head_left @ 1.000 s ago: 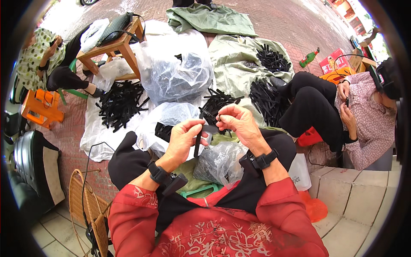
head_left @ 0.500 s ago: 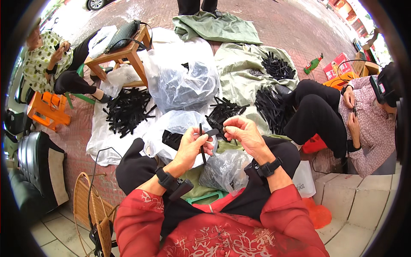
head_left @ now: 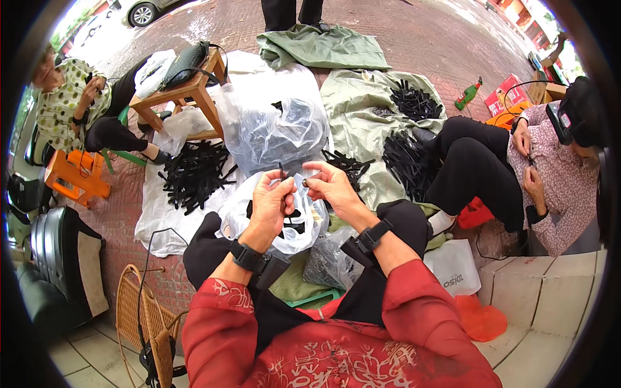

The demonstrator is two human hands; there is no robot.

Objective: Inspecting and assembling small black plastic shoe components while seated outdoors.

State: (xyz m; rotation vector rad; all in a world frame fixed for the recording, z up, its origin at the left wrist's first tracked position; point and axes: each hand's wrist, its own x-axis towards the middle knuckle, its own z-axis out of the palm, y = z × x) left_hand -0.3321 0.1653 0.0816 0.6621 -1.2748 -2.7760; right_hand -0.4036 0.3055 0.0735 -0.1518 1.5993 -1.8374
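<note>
Between the thumb and fingers of my left hand (head_left: 270, 204) is a thin black strip (head_left: 281, 171), its tip poking up past the fingertips. My right hand (head_left: 333, 189), just beside it, pinches a small dark piece (head_left: 305, 183), too small to name. The two hands are close together but apart, raised over an open white plastic bag (head_left: 315, 227) with black strips inside. Below my right wrist, a clear plastic bag (head_left: 330, 258) of small dark pieces rests between my legs.
Ahead lie piles of black strips (head_left: 194, 173) on white and green sheets, around a large filled clear bag (head_left: 275, 139). A wooden stool (head_left: 210, 103) holds a handbag. People sit at left and right; another stands at the back. A wicker basket (head_left: 139, 310) is at left.
My hands have come closer together and a little higher, the right one moving left. The black strip, earlier showing long with a flat piece beside it, is now mostly hidden by my left fingers.
</note>
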